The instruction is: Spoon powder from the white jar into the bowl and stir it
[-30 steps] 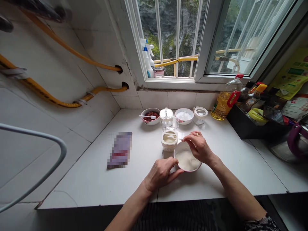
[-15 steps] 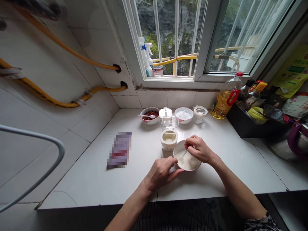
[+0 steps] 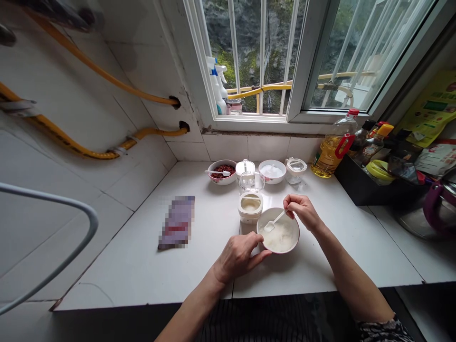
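Note:
My left hand point(image 3: 238, 256) grips the near left rim of a white bowl point(image 3: 296, 242), its thumb low on the outside. White granular stuff point(image 3: 281, 239) lies in the bowl. Pinched in my right hand point(image 3: 301, 209) is the handle of a small white spoon point(image 3: 270, 226), whose scoop is over the left part of the bowl's contents. Touching or very near the bowl's upper left side stands a cream seasoning jar point(image 3: 250, 218) with its clear lid point(image 3: 251, 181) flipped up; something pale is inside.
Along the wall stand a bowl of dark red flakes point(image 3: 223, 170) with a spoon, another lidded jar point(image 3: 245, 167), a bowl of white powder point(image 3: 272, 171) and a clear jar point(image 3: 295, 172). An oil bottle point(image 3: 329, 154) and a black box point(image 3: 352, 183) sit right; a blurred purple packet point(image 3: 177, 222) lies left.
My right hand has shifted right and slightly up, drawing the spoon toward the bowl's far side so its scoop now shows clearly. The left hand and the bowl hardly moved.

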A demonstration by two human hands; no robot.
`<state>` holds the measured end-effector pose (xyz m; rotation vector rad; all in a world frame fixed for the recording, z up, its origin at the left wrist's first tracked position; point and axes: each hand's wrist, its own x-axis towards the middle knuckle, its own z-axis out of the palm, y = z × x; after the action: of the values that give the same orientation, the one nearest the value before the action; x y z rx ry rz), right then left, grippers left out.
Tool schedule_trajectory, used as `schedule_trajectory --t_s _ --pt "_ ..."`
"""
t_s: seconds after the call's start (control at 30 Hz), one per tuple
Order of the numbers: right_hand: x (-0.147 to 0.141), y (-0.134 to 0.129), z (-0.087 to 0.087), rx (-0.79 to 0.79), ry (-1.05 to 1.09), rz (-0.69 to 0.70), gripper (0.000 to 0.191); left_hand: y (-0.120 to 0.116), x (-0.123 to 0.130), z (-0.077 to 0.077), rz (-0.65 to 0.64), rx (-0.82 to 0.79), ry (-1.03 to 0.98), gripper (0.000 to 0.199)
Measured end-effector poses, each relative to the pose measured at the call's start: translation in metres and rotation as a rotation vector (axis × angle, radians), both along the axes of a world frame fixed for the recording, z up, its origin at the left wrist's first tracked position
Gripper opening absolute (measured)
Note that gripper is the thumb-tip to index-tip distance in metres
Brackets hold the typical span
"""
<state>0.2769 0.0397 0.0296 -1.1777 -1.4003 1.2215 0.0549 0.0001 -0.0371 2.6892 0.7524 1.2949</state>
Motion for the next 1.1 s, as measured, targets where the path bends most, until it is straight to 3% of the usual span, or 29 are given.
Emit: schedule_trajectory --t_s 0.1,0.23,0.33,0.67,1.1 --pt "0.000 -0.002 0.000 0.028 -0.095 0.044 0.009 0.000 0.000 0.000 0.002 0.002 0.003 0.018" --pt "-0.005 -0.009 0.003 0.234 -0.351 0.172 0.012 -0.001 0.000 0.000 0.010 0.011 0.010 0.020" --pt "-0.009 -0.014 0.006 0.301 -0.413 0.252 0.015 -0.001 0.000 0.000 0.011 -0.004 0.010 0.019" --pt "0.001 -0.001 0.003 -0.036 -0.004 0.066 0.008 0.000 0.000 0.001 -0.001 -0.006 0.009 0.021" --pt "0.002 0.006 -0.002 -0.085 0.233 -0.043 0.007 0.000 0.001 0.000 0.010 0.022 0.014 0.023"
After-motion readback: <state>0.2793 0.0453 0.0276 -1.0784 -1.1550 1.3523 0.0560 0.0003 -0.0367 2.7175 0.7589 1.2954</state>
